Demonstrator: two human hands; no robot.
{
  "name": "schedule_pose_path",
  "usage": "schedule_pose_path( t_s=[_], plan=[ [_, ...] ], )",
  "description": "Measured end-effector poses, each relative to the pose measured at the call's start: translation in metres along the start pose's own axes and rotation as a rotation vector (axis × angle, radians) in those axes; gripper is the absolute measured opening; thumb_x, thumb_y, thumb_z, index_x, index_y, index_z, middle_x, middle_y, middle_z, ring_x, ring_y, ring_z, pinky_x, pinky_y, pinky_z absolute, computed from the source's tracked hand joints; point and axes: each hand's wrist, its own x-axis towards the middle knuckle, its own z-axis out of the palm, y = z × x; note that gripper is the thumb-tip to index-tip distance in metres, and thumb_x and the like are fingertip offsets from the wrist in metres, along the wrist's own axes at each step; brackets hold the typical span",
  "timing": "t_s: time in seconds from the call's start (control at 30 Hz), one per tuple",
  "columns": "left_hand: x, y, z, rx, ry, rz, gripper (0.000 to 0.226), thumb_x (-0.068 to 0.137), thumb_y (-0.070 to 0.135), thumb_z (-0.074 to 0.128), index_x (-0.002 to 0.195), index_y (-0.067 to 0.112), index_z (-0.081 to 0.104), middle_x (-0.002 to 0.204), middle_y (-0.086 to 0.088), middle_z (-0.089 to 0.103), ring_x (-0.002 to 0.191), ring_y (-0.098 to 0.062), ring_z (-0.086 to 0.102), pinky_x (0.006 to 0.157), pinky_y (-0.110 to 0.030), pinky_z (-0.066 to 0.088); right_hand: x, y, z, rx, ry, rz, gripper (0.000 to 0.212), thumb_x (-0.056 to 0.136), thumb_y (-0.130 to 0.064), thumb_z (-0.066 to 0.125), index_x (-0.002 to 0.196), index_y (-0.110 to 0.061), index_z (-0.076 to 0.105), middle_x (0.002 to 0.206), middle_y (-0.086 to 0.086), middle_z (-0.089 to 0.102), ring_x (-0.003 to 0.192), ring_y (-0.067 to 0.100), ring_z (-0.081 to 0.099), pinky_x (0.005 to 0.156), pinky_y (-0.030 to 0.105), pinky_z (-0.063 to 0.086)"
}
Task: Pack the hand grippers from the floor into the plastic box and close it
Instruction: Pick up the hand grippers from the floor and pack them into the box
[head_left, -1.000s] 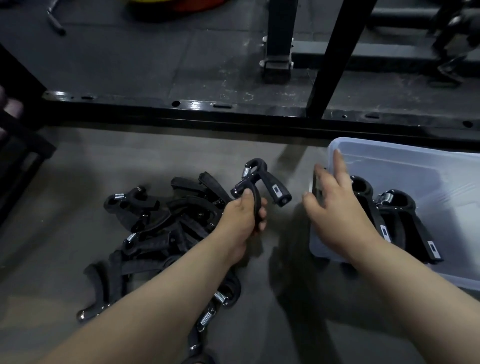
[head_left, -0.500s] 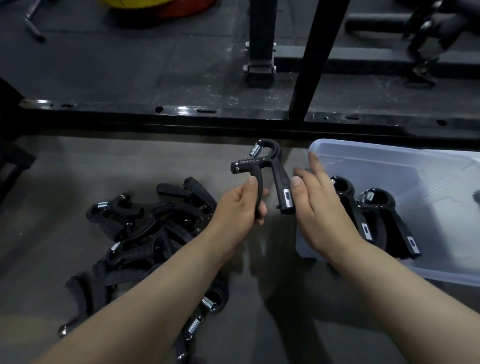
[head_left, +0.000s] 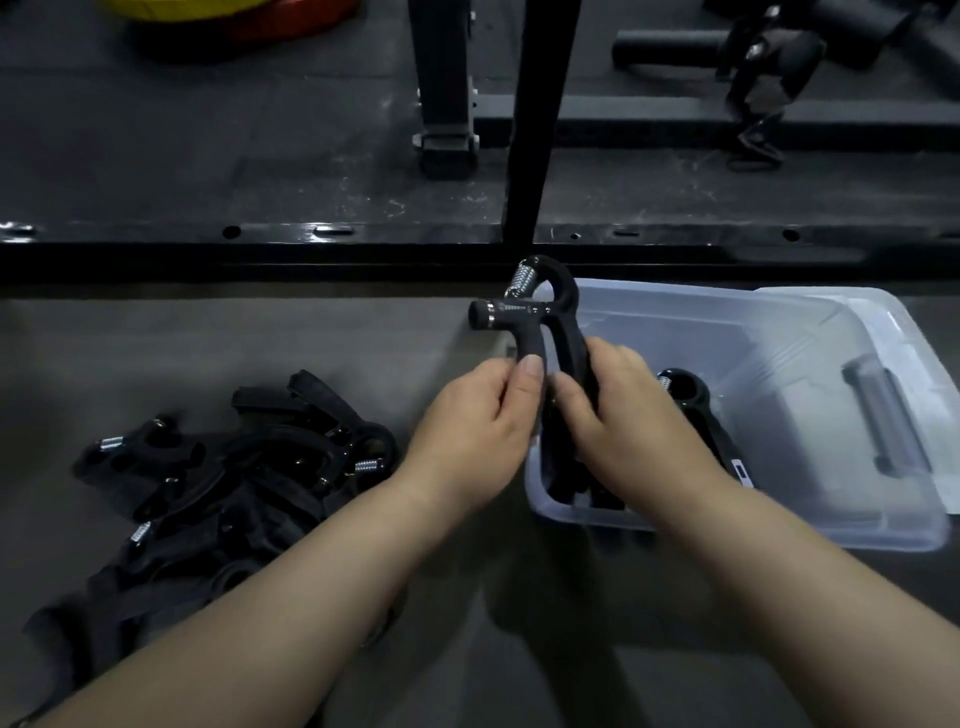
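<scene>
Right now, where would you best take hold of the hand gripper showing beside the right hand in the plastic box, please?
The hand gripper lies in the plastic box, looped head farthest and uncovered, handles partly hidden by the right hand. Probably take the head, from above.

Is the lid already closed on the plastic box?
No, the plastic box is open on top, with a hand gripper lying visible inside it.
</scene>
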Motion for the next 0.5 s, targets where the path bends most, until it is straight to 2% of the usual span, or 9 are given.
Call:
schedule_pose_path(
  t_s=[0.07, 0.1, 0.17, 0.23, 0.3, 0.37, 0.43, 0.5],
  plan=[
    [0.001, 0.005, 0.009, 0.153, 0.017, 0.134, 0.040, 0.099, 0.046, 0.033, 0.073, 0.022, 0.049, 0.073, 0.004, 0.056, 0.076, -0.024, 0.055, 0.075, -0.047, 0.048, 0.003, 0.017, -0.011, -0.002, 0.027, 0.025, 0.016, 0.097, -0.035, 0.045, 0.099, -0.021, 0.053, 0.095, 0.000, 0.055, 0.091, 0.020, 0.053, 0.078, 0.038, 0.045],
    [0.002, 0.006, 0.014, 0.234, 0.038, 0.172, 0.033, 0.099, 0.041, 0.034, 0.079, 0.025, 0.053, 0.083, 0.003, 0.055, 0.086, -0.023, 0.053, 0.085, -0.045, 0.044, 0.005, 0.025, -0.016, -0.008, 0.049, 0.054, 0.016, 0.097, -0.034, 0.044, 0.097, -0.021, 0.053, 0.095, 0.001, 0.055, 0.090, 0.022, 0.054, 0.077, 0.038, 0.045],
    [0.002, 0.002, 0.023, 0.309, 0.073, 0.176, 0.021, 0.096, 0.031, 0.042, 0.103, 0.028, 0.062, 0.110, 0.003, 0.051, 0.109, -0.018, 0.044, 0.102, -0.038, 0.032, 0.006, 0.044, -0.024, -0.010, 0.090, 0.141, 0.016, 0.096, -0.031, 0.045, 0.098, -0.019, 0.055, 0.096, 0.005, 0.057, 0.092, 0.027, 0.055, 0.080, 0.043, 0.048],
    [0.003, -0.001, 0.030, 0.287, 0.073, 0.153, 0.029, 0.092, 0.019, 0.048, 0.118, 0.025, 0.059, 0.130, 0.003, 0.043, 0.125, -0.015, 0.036, 0.110, -0.037, 0.025, 0.003, 0.059, -0.031, -0.001, 0.122, 0.232, 0.016, 0.097, -0.026, 0.047, 0.104, -0.014, 0.056, 0.101, 0.007, 0.057, 0.099, 0.030, 0.054, 0.086, 0.042, 0.047],
    [0.003, -0.001, 0.032, 0.255, 0.060, 0.130, 0.035, 0.091, 0.013, 0.048, 0.124, 0.021, 0.055, 0.143, 0.005, 0.035, 0.134, -0.012, 0.030, 0.114, -0.032, 0.019, -0.004, 0.070, -0.036, 0.018, 0.132, 0.281, 0.023, 0.099, -0.026, 0.047, 0.116, -0.012, 0.054, 0.110, 0.009, 0.055, 0.109, 0.027, 0.050, 0.088, 0.034, 0.039],
    [0.003, -0.001, 0.033, 0.243, 0.047, 0.129, 0.037, 0.092, 0.011, 0.047, 0.128, 0.021, 0.052, 0.148, 0.008, 0.031, 0.137, -0.009, 0.027, 0.113, -0.028, 0.015, -0.012, 0.074, -0.041, 0.041, 0.132, 0.274, 0.025, 0.100, -0.028, 0.046, 0.120, -0.014, 0.052, 0.113, 0.007, 0.054, 0.109, 0.021, 0.048, 0.086, 0.030, 0.035],
    [0.002, -0.002, 0.034, 0.219, 0.038, 0.130, 0.037, 0.094, 0.012, 0.046, 0.130, 0.022, 0.051, 0.150, 0.010, 0.029, 0.138, -0.007, 0.026, 0.114, -0.029, 0.018, -0.018, 0.074, -0.041, 0.039, 0.085, 0.260, 0.024, 0.100, -0.029, 0.045, 0.119, -0.016, 0.052, 0.111, 0.004, 0.052, 0.106, 0.017, 0.048, 0.086, 0.030, 0.035],
    [0.002, -0.004, 0.033, 0.198, 0.029, 0.125, 0.037, 0.095, 0.013, 0.046, 0.130, 0.023, 0.050, 0.151, 0.012, 0.028, 0.139, -0.005, 0.025, 0.116, -0.032, 0.021, -0.017, 0.072, -0.038, 0.007, 0.008, 0.282, 0.020, 0.100, -0.030, 0.046, 0.113, -0.018, 0.054, 0.108, 0.004, 0.054, 0.104, 0.021, 0.051, 0.087, 0.035, 0.042]
  ],
)
